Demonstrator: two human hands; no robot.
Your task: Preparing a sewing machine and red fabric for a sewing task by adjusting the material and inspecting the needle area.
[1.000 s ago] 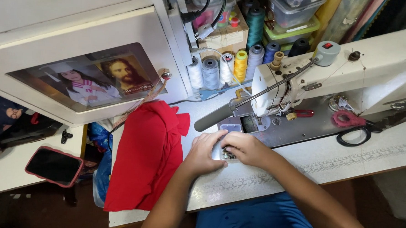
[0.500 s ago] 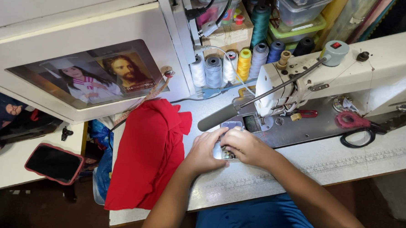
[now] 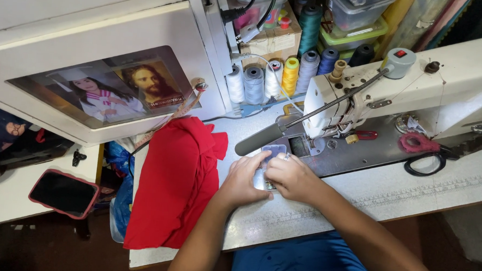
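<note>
Left hand: the left hand (image 3: 243,180) lay on the sewing table (image 3: 412,192) near its front edge, fingers curled around the left side of a small clear plastic box (image 3: 268,159).
Right hand: the right hand (image 3: 293,178) met it from the other side, fingers bent and pinching the box's right side, thumb on top.
Box: the small clear plastic box sat low over the table between both hands, just in front of the sewing machine (image 3: 416,89) and its needle plate.
Red cloth: a red garment (image 3: 176,181) hung over the table's left edge, just beside the left forearm.
Scissors: black-handled scissors (image 3: 429,162) lay on the machine bed toward the table's right side, well apart from the hands.
Thread: several thread spools (image 3: 270,80) stood along the back edge.
Phone: a phone in a red case (image 3: 63,193) lay on a separate white surface to the left.
</note>
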